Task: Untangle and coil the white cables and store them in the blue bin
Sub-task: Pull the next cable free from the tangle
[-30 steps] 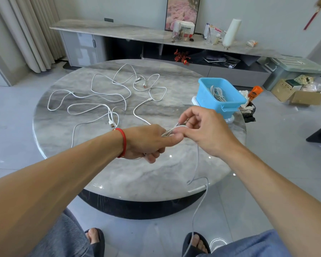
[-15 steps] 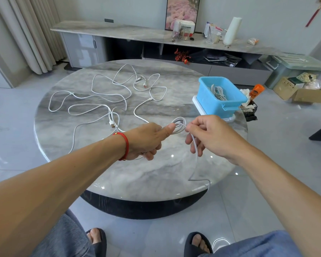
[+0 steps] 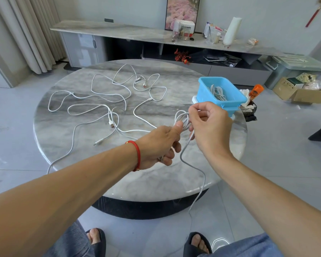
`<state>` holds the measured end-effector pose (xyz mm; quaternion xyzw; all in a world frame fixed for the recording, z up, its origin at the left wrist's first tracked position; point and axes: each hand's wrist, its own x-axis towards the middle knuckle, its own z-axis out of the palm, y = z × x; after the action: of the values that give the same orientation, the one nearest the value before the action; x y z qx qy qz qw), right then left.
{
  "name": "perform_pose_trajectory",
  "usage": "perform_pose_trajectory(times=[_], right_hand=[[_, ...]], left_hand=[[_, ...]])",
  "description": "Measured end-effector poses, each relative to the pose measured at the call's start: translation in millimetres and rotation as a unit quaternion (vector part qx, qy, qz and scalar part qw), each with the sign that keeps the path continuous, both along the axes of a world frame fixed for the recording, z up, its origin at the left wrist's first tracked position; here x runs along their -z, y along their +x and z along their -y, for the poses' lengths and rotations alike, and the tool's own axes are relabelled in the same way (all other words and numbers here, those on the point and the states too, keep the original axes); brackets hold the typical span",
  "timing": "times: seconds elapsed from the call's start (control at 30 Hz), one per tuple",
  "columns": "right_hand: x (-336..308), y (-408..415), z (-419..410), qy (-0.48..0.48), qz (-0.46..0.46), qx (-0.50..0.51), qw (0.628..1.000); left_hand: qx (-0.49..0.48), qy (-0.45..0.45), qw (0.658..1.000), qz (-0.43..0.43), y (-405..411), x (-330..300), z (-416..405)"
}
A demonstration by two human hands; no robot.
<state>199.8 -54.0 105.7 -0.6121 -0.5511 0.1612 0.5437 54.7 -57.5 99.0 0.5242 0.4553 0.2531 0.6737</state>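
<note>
My left hand (image 3: 160,143) grips a small coil of white cable (image 3: 182,118), thumb pressed on the loops. My right hand (image 3: 209,127) pinches the same cable just right of the coil. The cable's free tail (image 3: 196,171) hangs from my hands over the table's front edge toward the floor. Several loose white cables (image 3: 107,101) lie tangled across the left and middle of the round marble table (image 3: 82,145). The blue bin (image 3: 228,101) stands at the table's right edge, behind my right hand, with a coiled white cable (image 3: 218,91) inside.
A low marble console (image 3: 137,34) with clutter runs along the back wall. Curtains hang at the far left. Cardboard boxes (image 3: 300,91) and a green lidded tub (image 3: 293,65) sit on the floor to the right. My sandalled feet show below the table edge.
My right hand has risen and carried the cable up over the coil, adding a loop. The hanging tail has grown shorter. My left hand keeps its grip, shifted slightly.
</note>
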Motion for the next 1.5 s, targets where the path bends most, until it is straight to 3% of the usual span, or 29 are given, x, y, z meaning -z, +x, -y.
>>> perform_pose_trajectory(times=[0.23,0.4,0.47,0.57,0.67,0.73,0.77,0.97,1.2,1.43,1.5], right_hand=[[6,-12,-5,0.065,0.061,0.058,0.994],[5,-9,-7,0.051,0.13,0.057,0.989],[3,-5,-9,0.035,0.116,0.027,0.992],[-6,-3,-7,-0.065,-0.093,-0.129,0.985],[-16,-5,0,-0.158,-0.37,-0.252,0.88],[-19,-2,2,-0.179,-0.47,-0.275,0.82],[-21,-1,3,-0.181,-0.486,-0.276,0.809],[-22,-9,0,-0.176,-0.515,-0.141,0.827],[-24,-14,-9,-0.183,-0.518,-0.079,0.832],[-25,-13,-13,-0.212,-0.489,-0.088,0.842],[-23,-15,-14,-0.219,-0.484,-0.071,0.844]], left_hand=[[0.039,0.013,0.999,0.022,1,-2,5],[0.061,0.055,0.997,0.012,-4,-5,2],[0.068,0.061,0.996,0.02,-7,-8,0],[0.082,0.061,0.994,0.034,-8,-11,1],[0.097,0.066,0.993,0.027,-4,-10,6],[0.106,0.064,0.992,0.026,0,-9,9],[0.104,0.061,0.992,0.025,2,-8,10],[0.049,0.031,0.998,0.015,18,-7,18],[0.041,0.128,0.986,-0.103,25,-13,25],[0.095,0.239,0.943,-0.213,21,-18,17],[0.12,0.302,0.903,-0.281,17,-19,16]])
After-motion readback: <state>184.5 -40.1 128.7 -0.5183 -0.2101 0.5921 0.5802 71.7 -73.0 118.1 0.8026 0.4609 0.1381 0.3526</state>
